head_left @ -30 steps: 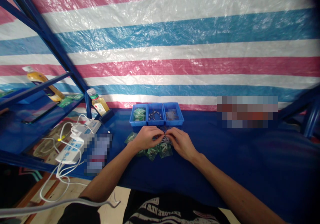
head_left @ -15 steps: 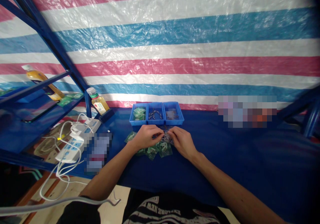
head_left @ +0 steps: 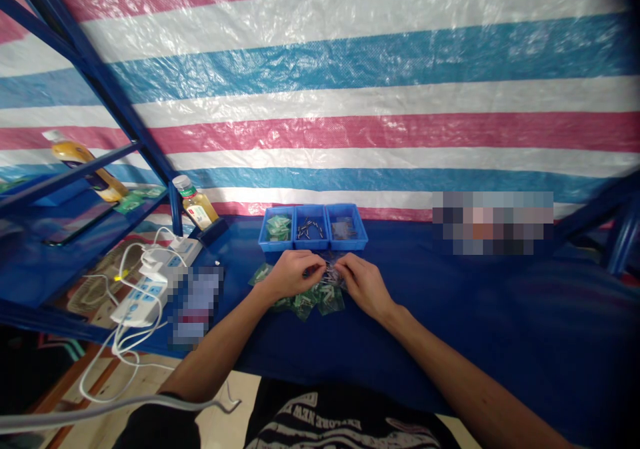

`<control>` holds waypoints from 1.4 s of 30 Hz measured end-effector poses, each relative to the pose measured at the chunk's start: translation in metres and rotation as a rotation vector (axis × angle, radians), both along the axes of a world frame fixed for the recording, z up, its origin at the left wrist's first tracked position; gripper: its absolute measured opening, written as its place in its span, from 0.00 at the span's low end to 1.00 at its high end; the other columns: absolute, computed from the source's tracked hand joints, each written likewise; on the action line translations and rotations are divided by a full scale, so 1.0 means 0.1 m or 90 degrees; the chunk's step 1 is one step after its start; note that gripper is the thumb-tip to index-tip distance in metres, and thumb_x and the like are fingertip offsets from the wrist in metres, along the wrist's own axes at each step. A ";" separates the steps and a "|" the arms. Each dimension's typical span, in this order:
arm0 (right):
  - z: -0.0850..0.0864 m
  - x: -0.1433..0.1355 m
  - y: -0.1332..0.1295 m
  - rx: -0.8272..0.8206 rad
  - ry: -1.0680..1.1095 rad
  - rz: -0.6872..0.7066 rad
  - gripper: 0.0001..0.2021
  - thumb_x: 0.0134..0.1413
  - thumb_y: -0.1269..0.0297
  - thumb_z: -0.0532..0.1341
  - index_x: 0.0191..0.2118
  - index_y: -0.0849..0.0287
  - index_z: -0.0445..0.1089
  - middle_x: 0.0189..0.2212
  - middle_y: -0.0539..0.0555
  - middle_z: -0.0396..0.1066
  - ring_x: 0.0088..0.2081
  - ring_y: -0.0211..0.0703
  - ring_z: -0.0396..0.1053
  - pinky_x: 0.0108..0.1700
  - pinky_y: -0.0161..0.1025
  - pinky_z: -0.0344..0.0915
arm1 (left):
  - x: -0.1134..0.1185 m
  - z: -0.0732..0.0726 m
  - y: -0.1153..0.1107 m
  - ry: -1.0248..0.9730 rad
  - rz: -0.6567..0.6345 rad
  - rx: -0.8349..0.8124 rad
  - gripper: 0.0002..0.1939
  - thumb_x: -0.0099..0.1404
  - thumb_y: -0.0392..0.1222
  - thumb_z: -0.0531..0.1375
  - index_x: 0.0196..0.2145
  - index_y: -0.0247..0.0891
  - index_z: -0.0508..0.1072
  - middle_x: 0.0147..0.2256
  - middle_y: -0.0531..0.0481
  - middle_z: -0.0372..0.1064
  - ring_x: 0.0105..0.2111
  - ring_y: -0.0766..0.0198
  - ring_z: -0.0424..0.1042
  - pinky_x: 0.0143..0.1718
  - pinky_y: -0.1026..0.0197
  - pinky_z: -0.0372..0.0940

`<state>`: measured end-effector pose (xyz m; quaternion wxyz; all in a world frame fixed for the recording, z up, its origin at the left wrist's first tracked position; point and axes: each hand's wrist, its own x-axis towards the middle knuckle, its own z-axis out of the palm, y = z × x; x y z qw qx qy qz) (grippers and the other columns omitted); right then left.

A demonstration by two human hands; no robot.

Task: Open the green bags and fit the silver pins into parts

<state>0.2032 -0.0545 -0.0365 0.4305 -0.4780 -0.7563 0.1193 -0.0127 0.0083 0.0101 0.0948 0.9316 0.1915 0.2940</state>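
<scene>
Two bare hands are pinching at small, shiny clear packets (head_left: 338, 274) in front of three blue trays.

The left hand (head_left: 297, 274) and right hand (head_left: 365, 283) are curling narrowly, fingertips close together; exactly what each is gripping is too small to tell. Nearer the person than the trays (head_left: 311, 243), crinkly green packets (head_left: 306, 300) are lying heaped on the smooth blue table (head_left: 420, 355). The rectangular plastic trays are holding green packets, slim dark metallic rods (head_left: 311, 229) and filmy clear pieces (head_left: 343, 229), left to right.
</scene>
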 end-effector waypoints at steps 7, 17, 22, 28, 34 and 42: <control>0.01 0.00 0.00 -0.007 -0.002 0.031 0.09 0.72 0.64 0.54 0.38 0.54 0.69 0.32 0.51 0.72 0.33 0.44 0.71 0.39 0.40 0.64 | 0.00 -0.04 0.00 0.014 0.001 0.001 0.09 0.71 0.39 0.58 0.35 0.35 0.75 0.27 0.50 0.72 0.27 0.67 0.70 0.32 0.65 0.63; 0.02 -0.01 -0.01 0.006 0.018 0.073 0.07 0.71 0.64 0.56 0.41 0.54 0.71 0.34 0.53 0.73 0.35 0.44 0.72 0.40 0.41 0.66 | 0.01 -0.02 -0.02 0.024 0.029 -0.010 0.10 0.70 0.41 0.59 0.31 0.36 0.72 0.26 0.51 0.70 0.27 0.67 0.69 0.31 0.65 0.61; 0.02 -0.01 -0.01 0.017 0.026 0.080 0.07 0.70 0.65 0.57 0.41 0.53 0.72 0.35 0.53 0.74 0.36 0.45 0.73 0.41 0.41 0.68 | 0.01 -0.03 -0.02 0.033 0.034 -0.013 0.10 0.70 0.41 0.59 0.31 0.36 0.72 0.26 0.51 0.70 0.27 0.67 0.69 0.31 0.65 0.61; 0.04 -0.02 -0.03 0.010 0.015 0.081 0.08 0.70 0.68 0.55 0.43 0.54 0.72 0.36 0.54 0.73 0.36 0.44 0.72 0.41 0.40 0.68 | 0.00 -0.05 -0.01 0.035 0.021 -0.011 0.09 0.72 0.41 0.58 0.38 0.37 0.76 0.29 0.49 0.74 0.29 0.66 0.73 0.34 0.65 0.65; 0.06 -0.03 -0.04 0.010 0.005 0.034 0.07 0.70 0.67 0.56 0.43 0.53 0.71 0.37 0.53 0.74 0.36 0.44 0.73 0.43 0.41 0.68 | 0.00 -0.05 0.00 0.027 0.022 0.006 0.10 0.72 0.41 0.57 0.40 0.37 0.78 0.32 0.47 0.77 0.32 0.65 0.75 0.36 0.64 0.67; 0.06 0.00 -0.01 0.013 -0.002 -0.017 0.08 0.71 0.64 0.55 0.40 0.53 0.71 0.35 0.53 0.75 0.36 0.46 0.73 0.43 0.42 0.67 | -0.02 -0.03 0.02 0.014 0.045 0.006 0.10 0.73 0.41 0.58 0.41 0.38 0.78 0.33 0.47 0.78 0.32 0.65 0.75 0.37 0.64 0.68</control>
